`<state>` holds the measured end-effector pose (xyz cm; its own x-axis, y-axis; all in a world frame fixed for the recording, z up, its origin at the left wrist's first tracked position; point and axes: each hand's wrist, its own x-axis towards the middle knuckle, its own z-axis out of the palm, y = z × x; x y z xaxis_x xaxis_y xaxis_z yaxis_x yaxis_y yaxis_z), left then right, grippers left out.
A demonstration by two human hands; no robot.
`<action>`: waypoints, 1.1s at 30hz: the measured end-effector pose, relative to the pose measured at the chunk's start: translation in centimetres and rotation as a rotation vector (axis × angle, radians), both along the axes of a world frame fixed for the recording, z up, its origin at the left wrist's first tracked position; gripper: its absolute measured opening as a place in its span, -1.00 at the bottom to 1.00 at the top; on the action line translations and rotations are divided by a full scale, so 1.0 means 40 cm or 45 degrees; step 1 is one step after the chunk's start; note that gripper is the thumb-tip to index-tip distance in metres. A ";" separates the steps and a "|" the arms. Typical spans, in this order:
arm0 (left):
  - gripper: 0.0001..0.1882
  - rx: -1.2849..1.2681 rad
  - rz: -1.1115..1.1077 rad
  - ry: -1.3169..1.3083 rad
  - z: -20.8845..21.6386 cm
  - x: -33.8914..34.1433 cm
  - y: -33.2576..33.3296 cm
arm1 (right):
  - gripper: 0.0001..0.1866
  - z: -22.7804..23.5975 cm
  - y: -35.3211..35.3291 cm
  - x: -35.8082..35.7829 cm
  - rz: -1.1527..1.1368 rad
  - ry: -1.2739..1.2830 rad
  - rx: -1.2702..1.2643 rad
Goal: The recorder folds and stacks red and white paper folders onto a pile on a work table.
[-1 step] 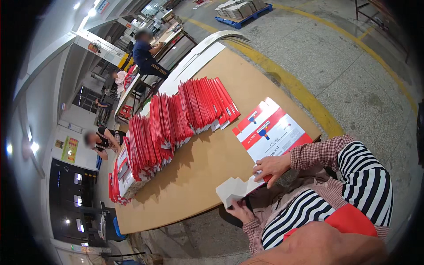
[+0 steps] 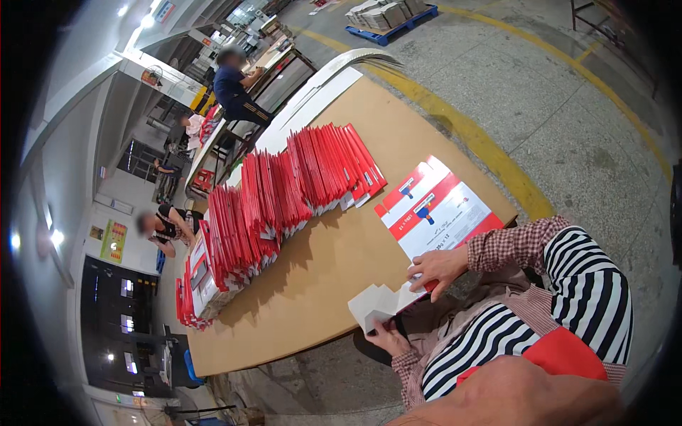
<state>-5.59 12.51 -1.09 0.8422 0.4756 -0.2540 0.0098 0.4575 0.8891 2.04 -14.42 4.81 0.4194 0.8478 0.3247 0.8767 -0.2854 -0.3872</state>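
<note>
At the table's near edge is a partly folded carton (image 2: 373,304) with its plain white inside showing. My left hand (image 2: 389,339) pinches a flap at its lower end, thumb against the white face. My right hand (image 2: 442,271) has its fingers bent over the other end, where a bit of red shows beneath them. Beyond that hand, flat printed cartons (image 2: 462,209) in red, white and grey lie overlapping on the table. My right wrist is close to their near edge. Part of the held carton is hidden below my fingers.
A long row of folded red cartons (image 2: 284,184) stands packed on edge across the brown tabletop (image 2: 320,284). White sheets (image 2: 312,106) lie at the table's far end. One person (image 2: 177,221) is beside the row, another (image 2: 234,85) farther back. A blue pallet (image 2: 391,35) carries stacked bundles.
</note>
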 end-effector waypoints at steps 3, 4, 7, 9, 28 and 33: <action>-0.45 -0.116 -0.001 -0.063 0.001 0.040 -0.017 | -0.37 -0.001 -0.002 -0.001 -0.009 0.006 -0.031; -0.49 -0.212 -0.030 -0.104 0.000 0.047 -0.017 | -0.37 -0.002 -0.002 -0.002 -0.014 -0.030 -0.032; -0.56 -0.230 0.005 -0.042 -0.014 0.052 -0.015 | -0.37 0.009 -0.003 -0.012 -0.028 0.015 -0.066; -0.58 -0.107 0.038 -0.036 0.009 0.044 -0.025 | -0.37 -0.010 -0.002 -0.013 -0.024 0.012 -0.039; 0.09 1.986 -1.076 -0.727 0.108 0.198 -0.162 | -0.26 0.027 -0.145 -0.036 -0.696 -0.153 -0.035; 0.06 2.134 -1.023 -0.665 0.096 0.195 -0.171 | -0.22 0.030 -0.147 -0.054 -0.682 -0.013 -0.005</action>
<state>2.19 5.67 2.74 0.7842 -0.5483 0.2906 -0.6201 -0.7099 0.3339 -0.14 -20.29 6.00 0.7904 0.5174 0.3280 0.6117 -0.6951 -0.3776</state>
